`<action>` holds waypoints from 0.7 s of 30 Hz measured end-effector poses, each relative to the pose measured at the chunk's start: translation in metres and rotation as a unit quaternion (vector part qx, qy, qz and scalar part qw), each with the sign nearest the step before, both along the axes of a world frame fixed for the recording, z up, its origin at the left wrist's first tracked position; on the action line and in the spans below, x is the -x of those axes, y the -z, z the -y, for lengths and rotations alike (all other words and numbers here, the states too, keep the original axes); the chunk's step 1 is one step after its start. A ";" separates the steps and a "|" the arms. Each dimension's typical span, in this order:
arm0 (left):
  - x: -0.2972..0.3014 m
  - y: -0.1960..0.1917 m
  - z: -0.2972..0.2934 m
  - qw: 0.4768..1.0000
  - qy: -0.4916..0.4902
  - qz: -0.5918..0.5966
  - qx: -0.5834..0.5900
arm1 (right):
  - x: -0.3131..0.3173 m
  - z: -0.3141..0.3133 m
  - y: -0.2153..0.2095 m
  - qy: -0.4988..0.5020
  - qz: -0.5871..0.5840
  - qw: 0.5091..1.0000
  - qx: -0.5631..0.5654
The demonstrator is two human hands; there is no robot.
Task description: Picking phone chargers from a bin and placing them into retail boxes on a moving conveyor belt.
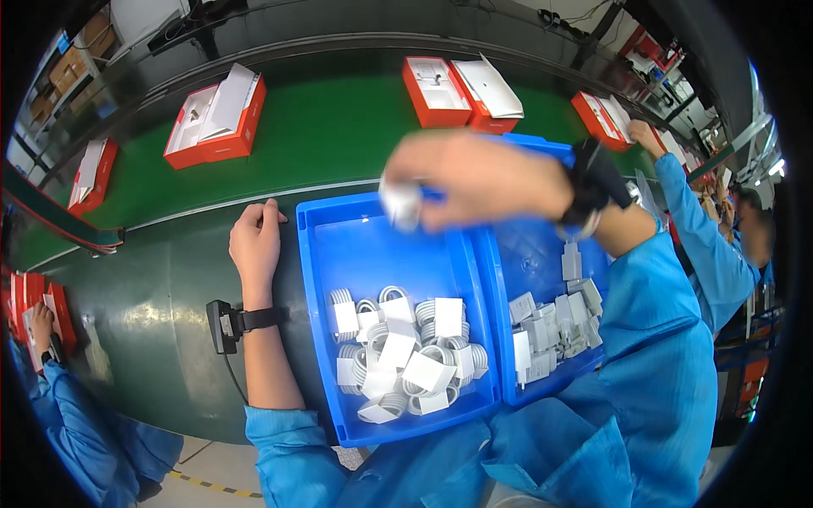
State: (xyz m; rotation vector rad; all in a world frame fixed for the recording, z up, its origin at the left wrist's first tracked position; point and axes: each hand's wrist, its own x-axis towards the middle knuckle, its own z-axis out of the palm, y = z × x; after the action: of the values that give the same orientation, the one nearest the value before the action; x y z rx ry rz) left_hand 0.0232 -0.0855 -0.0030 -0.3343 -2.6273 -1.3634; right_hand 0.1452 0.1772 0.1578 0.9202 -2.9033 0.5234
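My right hand (pixel 474 173), smeared by motion, is above the far end of the left blue bin (pixel 364 237). Its fingers are closed on a white cable coil (pixel 400 207), which is blurred too. Below it, in the near half of that bin, lies a heap of coiled white cables (pixel 360 368) with white paper wraps. My left hand (pixel 256 241) rests on the dark table left of the bin, fingers curled and nothing visible in them. To the right, a second blue bin (pixel 500 330) holds several small white blocks, apparently power adapters (pixel 550 326).
A green conveyor belt (pixel 330 127) runs beyond the bins. On it stand open red boxes with white inserts, one at the left (pixel 216 118) and others at the middle (pixel 436 93) and right. Co-workers' hands are at boxes on the far left (pixel 41 326) and right (pixel 648 135).
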 end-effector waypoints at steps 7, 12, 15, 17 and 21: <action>-0.005 -0.005 -0.003 1.000 -0.007 0.025 0.005 | 0.097 -0.173 0.005 0.178 -0.007 0.981 -0.074; -0.005 -0.005 -0.001 1.000 -0.005 0.024 0.001 | 0.117 -0.198 0.032 0.199 0.054 0.972 -0.117; -0.004 -0.004 0.001 1.000 -0.004 0.030 0.007 | 0.122 -0.196 0.041 0.196 0.089 0.966 -0.142; -0.003 -0.004 0.001 0.999 -0.008 0.034 0.008 | 0.121 -0.193 0.045 0.192 0.074 0.966 -0.159; 0.000 0.000 -0.002 1.000 -0.007 0.026 -0.003 | 0.119 -0.206 0.055 0.190 0.121 0.965 -0.132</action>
State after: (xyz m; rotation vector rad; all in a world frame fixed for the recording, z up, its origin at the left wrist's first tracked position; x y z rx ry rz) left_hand 0.0234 -0.0835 -0.0027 -0.2847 -2.6613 -1.3931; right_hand 0.0265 0.3828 0.1027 0.3085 -3.3112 0.2360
